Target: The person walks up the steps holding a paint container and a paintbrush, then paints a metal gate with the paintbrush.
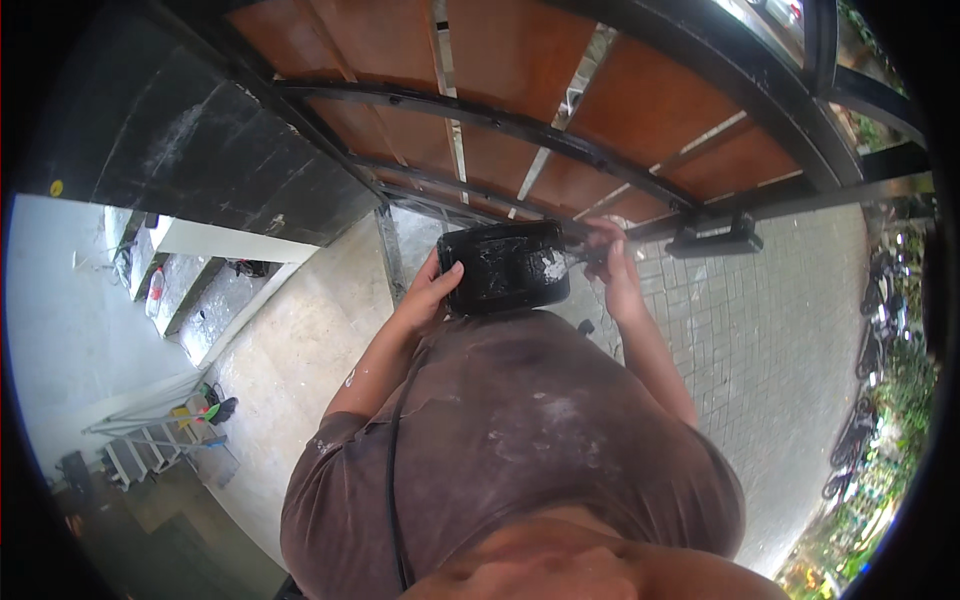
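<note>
Black tray held up at a gate
The left hand (432, 290) gripped the tray (503, 266); the right hand (612, 262) pinched something small beside the gate bars (520, 128).

A black tray (505, 265), smeared with pale residue, is held against the chest by the left hand (432, 290), whose thumb is laid over the tray's left rim. The right hand (612, 262) is raised just beside the tray's right edge, with its fingers closed around a small object that cannot be identified. A brown shirt (520, 440), flecked with white marks, is seen below. A gate (560, 130) of black bars and brown panels is seen directly ahead. Paving (770, 340) is seen to the right, steps (195, 290) to the left, and a folded ladder (140, 440) at lower left.
</note>
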### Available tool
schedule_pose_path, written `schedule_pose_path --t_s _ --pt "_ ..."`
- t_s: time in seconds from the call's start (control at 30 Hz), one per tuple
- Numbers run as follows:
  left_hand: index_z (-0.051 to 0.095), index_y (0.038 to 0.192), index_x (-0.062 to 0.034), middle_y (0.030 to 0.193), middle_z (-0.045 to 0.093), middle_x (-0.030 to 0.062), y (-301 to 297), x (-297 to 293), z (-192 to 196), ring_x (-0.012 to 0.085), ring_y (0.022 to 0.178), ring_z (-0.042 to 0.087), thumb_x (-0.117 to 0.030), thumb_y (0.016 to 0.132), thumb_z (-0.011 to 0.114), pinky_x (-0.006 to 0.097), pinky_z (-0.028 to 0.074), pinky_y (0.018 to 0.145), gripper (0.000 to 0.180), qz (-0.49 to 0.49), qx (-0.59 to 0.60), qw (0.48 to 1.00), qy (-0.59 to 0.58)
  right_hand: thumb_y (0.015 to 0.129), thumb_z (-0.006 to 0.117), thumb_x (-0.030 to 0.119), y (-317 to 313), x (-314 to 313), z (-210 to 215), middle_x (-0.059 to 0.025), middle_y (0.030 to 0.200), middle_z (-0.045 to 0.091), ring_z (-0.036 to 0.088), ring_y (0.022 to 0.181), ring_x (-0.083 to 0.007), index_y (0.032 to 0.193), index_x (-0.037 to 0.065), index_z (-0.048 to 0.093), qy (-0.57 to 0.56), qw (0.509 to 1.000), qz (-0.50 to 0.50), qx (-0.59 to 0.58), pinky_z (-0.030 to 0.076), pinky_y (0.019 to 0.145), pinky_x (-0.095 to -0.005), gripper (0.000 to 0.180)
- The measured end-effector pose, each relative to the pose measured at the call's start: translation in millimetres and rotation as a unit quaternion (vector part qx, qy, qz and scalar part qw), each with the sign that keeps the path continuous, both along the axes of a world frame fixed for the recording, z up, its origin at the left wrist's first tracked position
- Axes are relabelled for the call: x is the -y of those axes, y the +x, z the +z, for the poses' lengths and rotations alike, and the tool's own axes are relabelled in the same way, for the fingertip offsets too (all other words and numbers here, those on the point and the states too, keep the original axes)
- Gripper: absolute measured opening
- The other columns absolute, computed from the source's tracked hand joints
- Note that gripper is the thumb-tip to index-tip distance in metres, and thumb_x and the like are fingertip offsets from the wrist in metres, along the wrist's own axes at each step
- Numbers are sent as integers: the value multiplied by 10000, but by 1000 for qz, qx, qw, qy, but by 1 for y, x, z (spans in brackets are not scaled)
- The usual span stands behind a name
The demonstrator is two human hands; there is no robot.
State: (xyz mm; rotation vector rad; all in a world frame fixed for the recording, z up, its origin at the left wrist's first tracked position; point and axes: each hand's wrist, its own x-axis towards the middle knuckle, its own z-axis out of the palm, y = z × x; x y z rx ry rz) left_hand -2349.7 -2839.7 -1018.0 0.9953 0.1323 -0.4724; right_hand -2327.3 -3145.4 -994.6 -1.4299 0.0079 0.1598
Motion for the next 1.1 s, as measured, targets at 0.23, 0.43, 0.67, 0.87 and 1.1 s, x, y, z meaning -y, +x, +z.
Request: schedule_pose_path --t_s 0.23,0.43,0.67,0.87,1.1 --pt "355 1480 -56 1390 545 134 -7 -14 -24 254 1253 575 -355 1006 597 400 510 1024 611 -1 -87 992 -88 922 480 728 1 -50 -25 -83 1368 475 468 1297 -218 1510 99 341 134 987 85 3 441 1013 -353 871" --pt "294 1533 -76 1433 512 132 -15 -21 -27 259 1287 547 -386 1014 572 402 471 1068 666 -6 -95 991 -94 821 559 777 -12 -70 -30 -121 1494 418 459 1365 -254 1553 65 236 276 948 150 -42 397 1130 -416 1070" --pt "117 1608 -85 1462 482 113 -14 -14 -12 246 1330 503 -676 640 840 392 402 1119 1345 -19 56 996 -60 810 595 756 -27 -73 -43 -127 1483 439 463 1370 -265 1548 74 241 265 958 106 -36 396 1139 -423 1065" --pt "73 1603 -41 1455 479 112 -8 -14 -18 240 1341 487 -917 317 674 392 362 1140 1668 -41 117 992 32 737 561 853 -23 -69 -34 -118 1467 452 473 1357 -245 1525 60 278 226 964 142 -19 383 1140 -413 1154" --pt "100 1599 -35 1482 448 124 -3 -18 -16 251 1343 469 -1081 449 245 375 345 1123 1561 2 145 988 50 672 638 849 -26 -63 -28 -118 1461 458 502 1320 -246 1533 68 269 279 955 89 -47 439 1091 -410 1219"
